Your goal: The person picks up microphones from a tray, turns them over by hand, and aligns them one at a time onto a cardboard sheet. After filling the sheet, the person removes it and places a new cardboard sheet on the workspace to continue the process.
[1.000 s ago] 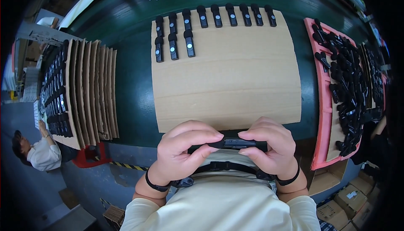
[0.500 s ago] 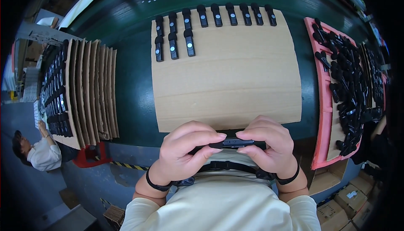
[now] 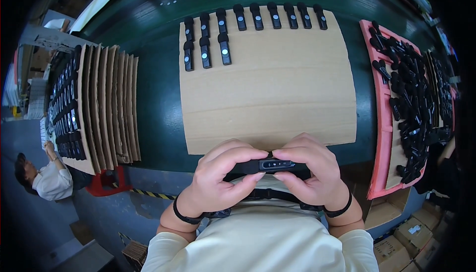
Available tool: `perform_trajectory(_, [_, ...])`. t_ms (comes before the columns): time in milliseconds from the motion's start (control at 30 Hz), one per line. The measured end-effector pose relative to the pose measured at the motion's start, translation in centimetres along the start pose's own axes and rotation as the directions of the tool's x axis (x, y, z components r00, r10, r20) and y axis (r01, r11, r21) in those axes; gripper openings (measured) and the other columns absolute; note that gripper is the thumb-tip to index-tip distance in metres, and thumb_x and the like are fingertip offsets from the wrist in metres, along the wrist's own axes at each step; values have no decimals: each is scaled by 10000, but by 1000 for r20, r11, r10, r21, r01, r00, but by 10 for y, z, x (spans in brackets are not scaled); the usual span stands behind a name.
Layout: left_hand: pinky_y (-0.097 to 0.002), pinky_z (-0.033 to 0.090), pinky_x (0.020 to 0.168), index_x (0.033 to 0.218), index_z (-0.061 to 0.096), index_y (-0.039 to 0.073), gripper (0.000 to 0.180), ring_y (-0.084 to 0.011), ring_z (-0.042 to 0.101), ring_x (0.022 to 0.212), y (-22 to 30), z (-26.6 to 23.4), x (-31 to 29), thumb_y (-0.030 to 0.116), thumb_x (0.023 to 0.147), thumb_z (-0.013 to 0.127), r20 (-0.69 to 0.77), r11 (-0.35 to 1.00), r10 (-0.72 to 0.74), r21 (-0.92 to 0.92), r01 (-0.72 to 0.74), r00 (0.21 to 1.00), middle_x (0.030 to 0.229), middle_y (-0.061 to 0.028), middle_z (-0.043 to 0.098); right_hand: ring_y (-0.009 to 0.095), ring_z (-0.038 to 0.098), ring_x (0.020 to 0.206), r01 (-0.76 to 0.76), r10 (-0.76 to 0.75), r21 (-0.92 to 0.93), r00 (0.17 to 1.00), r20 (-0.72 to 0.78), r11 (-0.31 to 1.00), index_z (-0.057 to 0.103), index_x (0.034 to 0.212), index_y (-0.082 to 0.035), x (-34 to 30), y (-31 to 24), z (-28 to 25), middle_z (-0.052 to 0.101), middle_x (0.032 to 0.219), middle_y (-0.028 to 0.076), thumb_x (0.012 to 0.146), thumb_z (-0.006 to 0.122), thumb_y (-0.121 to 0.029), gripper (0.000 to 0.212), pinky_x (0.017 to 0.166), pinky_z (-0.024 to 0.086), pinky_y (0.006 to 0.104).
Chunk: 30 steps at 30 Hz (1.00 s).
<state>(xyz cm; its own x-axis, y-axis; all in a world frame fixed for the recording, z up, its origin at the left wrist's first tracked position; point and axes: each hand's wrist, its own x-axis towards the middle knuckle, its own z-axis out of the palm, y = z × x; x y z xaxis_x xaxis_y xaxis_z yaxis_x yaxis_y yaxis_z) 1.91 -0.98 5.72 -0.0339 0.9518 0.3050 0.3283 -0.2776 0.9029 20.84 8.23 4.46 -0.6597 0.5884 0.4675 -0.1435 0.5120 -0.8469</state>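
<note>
Close to my body I hold a small black clip-on microphone [image 3: 275, 164] sideways between both hands. My left hand [image 3: 220, 170] is closed, with thumb and fingers pinching the end that has the dark foam cap. My right hand [image 3: 312, 168] pinches the other end the same way. The narrow side facing up shows a few light marks. Beyond my hands lies a cardboard sheet [image 3: 270, 93], with a full row of similar microphones [image 3: 258, 18] along its far edge. Three more, one of them this microphone [image 3: 206, 54], form a second row at the left. Each has a pale round dot.
At the left, upright cardboard sheets [image 3: 106, 108] stand close together beside a board of microphones [image 3: 64, 106]. A pink tray [image 3: 381, 143] at the right holds a jumbled pile of microphones [image 3: 411, 103]. A person [image 3: 49, 180] is at the far left. Cardboard boxes [image 3: 414, 232] sit lower right.
The microphone in my hands has turned about its length, so the side with light marks now shows. My fingers have shifted slightly along it. The rows on the cardboard are unchanged.
</note>
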Motion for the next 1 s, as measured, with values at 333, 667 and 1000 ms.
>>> perform_trajectory(333, [-331,508,676,1055,655,-31,330,-244,627,743,2,-1,2,-59,732,713,13,997,45,64,-45,999,874,-131,649,253,616,740,64,-66,-59,997,-33,996,648,1058,2,0,3,2,665,896,116,701,749,38,373,647,476,329])
perform_trajectory(667, [-322,511,739,1024,662,-38,279,-239,643,816,5,0,2,-6,757,736,-10,999,16,35,-16,1000,919,-143,670,260,614,703,167,-172,-119,984,-37,979,656,1016,-12,3,6,3,663,899,110,666,760,59,372,604,488,338])
perform_trajectory(1000, [-343,518,819,965,630,-21,207,-265,648,931,-11,0,0,15,782,721,0,998,58,-8,-58,998,1043,-184,654,274,621,755,187,-183,-120,982,43,975,645,996,-20,20,-14,4,657,932,112,680,741,36,335,650,506,351])
